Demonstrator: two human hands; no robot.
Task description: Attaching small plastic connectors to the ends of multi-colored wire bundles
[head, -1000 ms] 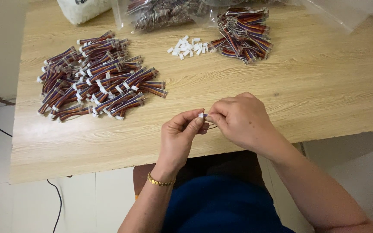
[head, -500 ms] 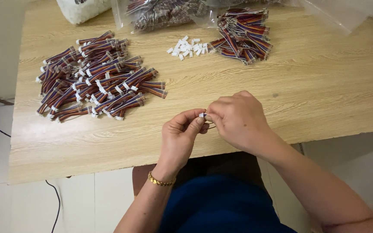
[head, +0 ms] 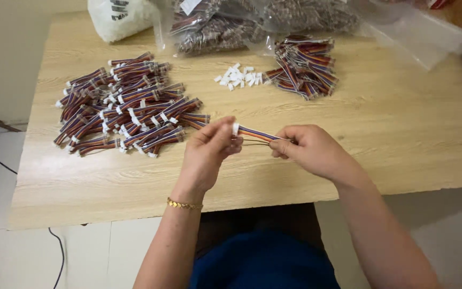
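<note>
I'm seeing the cable [head: 256, 134] stretching between both hands: left hand [head: 209, 152] pinching its white plug, right hand [head: 311, 150] gripping the other end.

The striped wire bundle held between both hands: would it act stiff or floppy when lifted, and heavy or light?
The wire bundle is probably floppy: it runs straight only where the left hand and right hand hold its ends. Likely light, since fingertips alone pinch it. The white connector looks small and possibly slippery.

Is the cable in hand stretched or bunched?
Stretched: the striped cable runs straight between left hand and right hand, white connector at left.
</note>
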